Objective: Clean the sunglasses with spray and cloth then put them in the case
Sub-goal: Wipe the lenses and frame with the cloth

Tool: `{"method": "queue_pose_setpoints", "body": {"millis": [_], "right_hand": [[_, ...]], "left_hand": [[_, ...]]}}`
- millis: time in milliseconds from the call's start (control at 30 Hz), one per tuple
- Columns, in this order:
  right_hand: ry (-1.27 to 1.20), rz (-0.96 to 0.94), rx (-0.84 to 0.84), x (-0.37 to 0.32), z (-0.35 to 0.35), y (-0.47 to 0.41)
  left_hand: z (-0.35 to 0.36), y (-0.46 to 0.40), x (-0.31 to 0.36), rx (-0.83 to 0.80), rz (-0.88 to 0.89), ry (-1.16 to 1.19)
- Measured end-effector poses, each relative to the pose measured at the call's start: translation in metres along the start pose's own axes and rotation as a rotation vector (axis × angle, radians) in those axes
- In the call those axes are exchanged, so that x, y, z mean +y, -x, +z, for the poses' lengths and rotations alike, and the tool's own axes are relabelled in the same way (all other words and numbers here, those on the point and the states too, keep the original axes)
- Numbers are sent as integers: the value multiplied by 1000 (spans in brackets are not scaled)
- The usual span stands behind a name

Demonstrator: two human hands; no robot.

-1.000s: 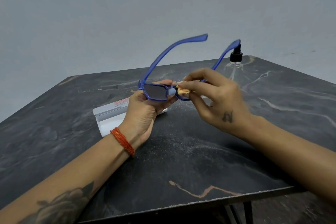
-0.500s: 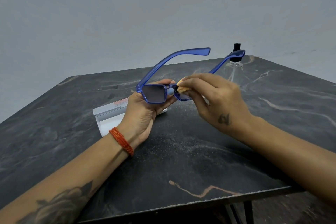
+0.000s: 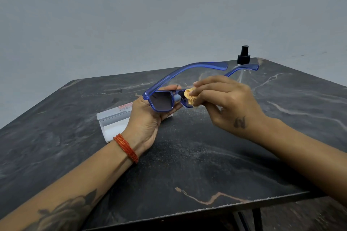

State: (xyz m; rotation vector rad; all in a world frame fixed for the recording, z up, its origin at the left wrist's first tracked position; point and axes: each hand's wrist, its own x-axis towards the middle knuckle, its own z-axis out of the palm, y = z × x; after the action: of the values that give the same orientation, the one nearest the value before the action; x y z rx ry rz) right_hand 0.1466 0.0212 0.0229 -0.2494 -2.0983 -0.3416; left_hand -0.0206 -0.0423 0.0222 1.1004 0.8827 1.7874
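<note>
Blue sunglasses (image 3: 161,100) are held above the table (image 3: 187,165), lenses facing near, frame running left to right, arms pointing far. The left hand (image 3: 148,118) grips the left lens rim; the right hand (image 3: 225,103) pinches an orange cloth (image 3: 189,97) against the right lens. A white case (image 3: 112,122) lies open, apparently empty, just behind the left hand; the spray bottle (image 3: 243,55) stands far right.

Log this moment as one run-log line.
step: wiping lens | left hand: holds sunglasses | right hand: pinches cloth | case: open on table
</note>
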Motion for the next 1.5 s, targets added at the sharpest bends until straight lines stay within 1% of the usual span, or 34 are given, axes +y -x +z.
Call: {"method": "queue_pose_setpoints", "body": {"millis": [67, 133, 200, 333, 433, 533, 667, 733, 833, 967, 1033, 1133, 1300, 1367, 1500], "right_hand": [[93, -16, -1, 1, 0, -2], [123, 11, -5, -3, 2, -5], [57, 90, -14, -6, 3, -7], [-195, 220, -8, -7, 8, -3], [-231, 213, -11, -7, 6, 2], [-123, 158, 20, -9, 5, 6], [158, 87, 58, -12, 7, 5], [209, 110, 57, -15, 6, 4], [157, 198, 58, -21, 6, 1], [-47, 269, 5, -21, 5, -2], [-98, 274, -12, -20, 2, -2], [-63, 241, -31, -20, -1, 0], [191, 182, -15, -19, 2, 2], [207, 175, -11, -18, 4, 2], [124, 149, 3, -16, 9, 2]], "left_hand": [[1, 0, 2, -2, -3, 27], [1, 0, 2, 2, 5, 25], [0, -1, 2, 9, 0, 21], [-2, -2, -2, -1, -11, -22], [-2, -2, -3, 2, -8, -33], [0, -2, -4, 10, 12, -35], [1, -2, -2, 24, 21, -56], [2, -1, -2, 26, 13, -59], [4, 1, -1, 12, 10, -54], [4, 3, -1, 14, 7, -47], [4, 4, -1, 12, 7, -47], [5, 5, -1, 20, 2, -31], [4, 1, -3, 45, -7, -36], [4, 1, -4, 35, 0, -53], [3, 1, -3, 28, -4, -38]]}}
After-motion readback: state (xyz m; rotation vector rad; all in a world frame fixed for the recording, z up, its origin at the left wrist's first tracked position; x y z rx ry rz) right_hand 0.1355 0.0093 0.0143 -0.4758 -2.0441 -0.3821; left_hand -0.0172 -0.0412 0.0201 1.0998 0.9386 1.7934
